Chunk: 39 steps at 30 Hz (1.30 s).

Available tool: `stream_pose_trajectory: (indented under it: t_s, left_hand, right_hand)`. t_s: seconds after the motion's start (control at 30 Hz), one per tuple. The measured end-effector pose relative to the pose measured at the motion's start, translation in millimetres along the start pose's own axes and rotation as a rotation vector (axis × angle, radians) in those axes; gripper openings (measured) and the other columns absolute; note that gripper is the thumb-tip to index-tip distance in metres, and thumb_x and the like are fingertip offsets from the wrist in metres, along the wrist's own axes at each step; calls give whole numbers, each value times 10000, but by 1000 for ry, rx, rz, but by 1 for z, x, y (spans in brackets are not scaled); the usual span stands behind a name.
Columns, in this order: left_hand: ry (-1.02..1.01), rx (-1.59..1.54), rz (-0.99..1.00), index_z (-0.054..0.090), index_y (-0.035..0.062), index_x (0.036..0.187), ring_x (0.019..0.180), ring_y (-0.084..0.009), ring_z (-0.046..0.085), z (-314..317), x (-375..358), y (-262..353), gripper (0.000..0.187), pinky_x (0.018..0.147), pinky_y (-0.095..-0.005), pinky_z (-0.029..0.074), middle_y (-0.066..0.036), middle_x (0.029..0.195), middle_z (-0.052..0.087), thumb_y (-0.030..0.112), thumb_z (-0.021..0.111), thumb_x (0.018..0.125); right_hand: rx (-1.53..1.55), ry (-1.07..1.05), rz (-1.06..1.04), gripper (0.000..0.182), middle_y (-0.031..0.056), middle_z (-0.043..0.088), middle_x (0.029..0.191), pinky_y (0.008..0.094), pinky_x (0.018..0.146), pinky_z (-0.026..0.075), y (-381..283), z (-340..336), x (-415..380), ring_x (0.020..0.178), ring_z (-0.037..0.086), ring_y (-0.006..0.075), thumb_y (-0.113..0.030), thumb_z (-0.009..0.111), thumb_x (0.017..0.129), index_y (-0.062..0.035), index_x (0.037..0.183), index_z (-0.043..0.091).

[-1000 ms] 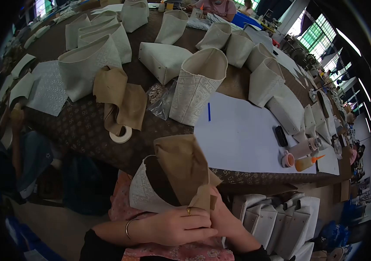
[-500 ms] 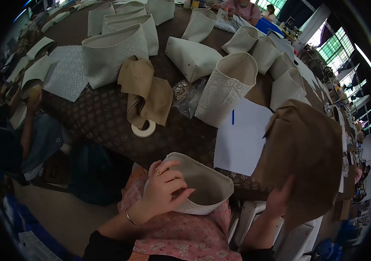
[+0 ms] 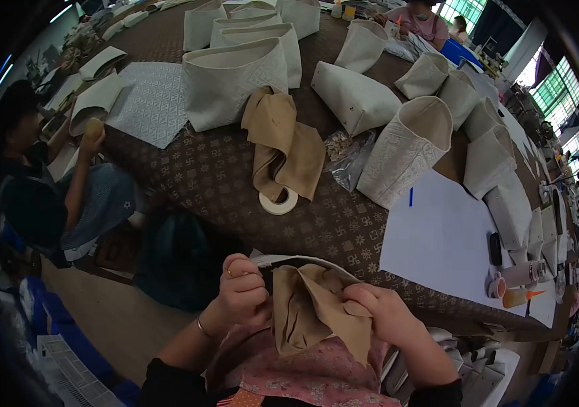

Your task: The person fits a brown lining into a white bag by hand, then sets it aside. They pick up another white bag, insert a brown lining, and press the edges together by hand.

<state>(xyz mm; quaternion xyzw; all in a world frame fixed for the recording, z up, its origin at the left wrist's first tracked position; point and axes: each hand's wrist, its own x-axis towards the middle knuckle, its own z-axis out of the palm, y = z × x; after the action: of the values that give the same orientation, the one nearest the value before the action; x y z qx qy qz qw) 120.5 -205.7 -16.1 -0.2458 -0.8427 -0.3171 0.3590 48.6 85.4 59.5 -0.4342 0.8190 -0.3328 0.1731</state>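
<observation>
One brown cloth (image 3: 327,308) is bunching up over a pink apron (image 3: 283,370)

The cloth is hanging just off the table's (image 3: 194,176) near edge, in front of a white bag (image 3: 266,259). The cloth is hiding much of the bag, so mostly its rim is showing. The right hand (image 3: 384,312) is pinching the cloth, thumb and fingers closed on its edge — likely keeping the floppy folds from dropping. The left hand (image 3: 243,292) is sitting by the bag's rim, fingers bent in, almost a fist; I cannot tell if its fingertips are gripping anything. The apron seems to be bearing the bag, sparing both hands its weight.

On the table, a second cloth (image 3: 300,152) is lying back from the near edge, its end meeting a tape roll (image 3: 276,210). A tall bag (image 3: 401,152) is standing by the far left corner of a white paper (image 3: 438,237). A cup (image 3: 496,287) and a glue bottle (image 3: 516,298) are crowding the paper's near right corner. More bags (image 3: 235,81) are standing toward the far edge — partly blocking the view there. A co-worker (image 3: 35,197) is sitting at the left edge.
</observation>
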Motion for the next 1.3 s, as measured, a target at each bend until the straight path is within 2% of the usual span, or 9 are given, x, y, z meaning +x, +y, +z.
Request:
stream_pose_trajectory:
  t_s: [0.17, 0.23, 0.53, 0.7, 0.77, 0.97, 1.07, 1.23, 1.3]
  left_hand:
    - [39, -148, -32, 546, 115, 606, 902, -263, 555, 8, -10, 24, 169, 750, -421, 455, -21, 807, 538, 77, 711, 606]
    - [6, -205, -35, 558, 106, 638, 984, -266, 573, 17, -8, 44, 148, 790, -454, 472, -25, 824, 545, 69, 698, 666]
    - [-162, -474, -78, 511, 86, 664, 1053, -226, 603, 29, -3, 65, 164, 931, -456, 434, -24, 817, 533, 22, 661, 643]
    - [158, 56, -120, 490, 108, 609, 849, -258, 556, -2, -5, 13, 214, 800, -429, 444, -25, 784, 514, 41, 665, 507]
    - [117, 26, -148, 515, 107, 650, 899, -255, 569, -3, -9, 16, 205, 830, -424, 441, -27, 816, 527, 41, 686, 556]
    - [-19, -161, -178, 595, 121, 708, 996, -273, 588, -1, 1, 46, 170, 810, -433, 449, -20, 830, 558, 95, 762, 690]
    - [-204, -255, -177, 678, 119, 784, 1010, -264, 590, -2, 8, 56, 147, 849, -449, 459, -8, 865, 602, 140, 791, 692]
    - [-183, -146, -254, 695, 131, 809, 1016, -249, 587, -5, -2, 53, 137, 897, -437, 421, 4, 850, 610, 152, 780, 704]
    - [-185, -120, -271, 702, 132, 823, 1018, -248, 585, -8, 0, 52, 138, 919, -433, 403, 7, 846, 613, 160, 776, 710]
  right_hand:
    - [-149, -233, 256, 421, 198, 645, 1140, 464, 781, 548, -13, 9, 24, 945, 674, 387, -50, 601, 797, -52, 1216, 568]
    - [-371, -847, 480, 474, 228, 641, 1099, 474, 772, 528, 4, 26, 43, 944, 650, 388, -100, 659, 765, -75, 1232, 577]
    - [-282, -529, 478, 489, 245, 649, 1029, 481, 772, 524, 14, 57, 50, 927, 647, 407, -100, 643, 787, -51, 1267, 562]
    - [42, -44, 103, 523, 248, 554, 1153, 484, 774, 536, -48, 43, 35, 899, 628, 456, -72, 615, 809, -38, 1305, 452]
    - [53, -106, 106, 605, 247, 484, 1254, 486, 775, 531, -49, 48, 35, 917, 617, 471, -86, 659, 788, -40, 1330, 395]
    - [-118, -379, 342, 353, 260, 610, 1035, 503, 772, 524, -14, 69, 61, 948, 629, 446, -107, 588, 874, -10, 1199, 489]
    - [-39, -377, 315, 253, 271, 642, 969, 481, 786, 520, -1, 62, 66, 954, 633, 441, -108, 522, 922, 0, 1151, 513]
    - [668, -282, 306, 346, 286, 619, 1105, 438, 844, 499, -8, 38, 65, 1007, 602, 460, -95, 506, 920, 14, 1249, 499]
    - [514, -391, 273, 379, 279, 613, 1111, 437, 857, 497, -12, 38, 69, 1013, 597, 453, -107, 523, 920, 13, 1278, 492]
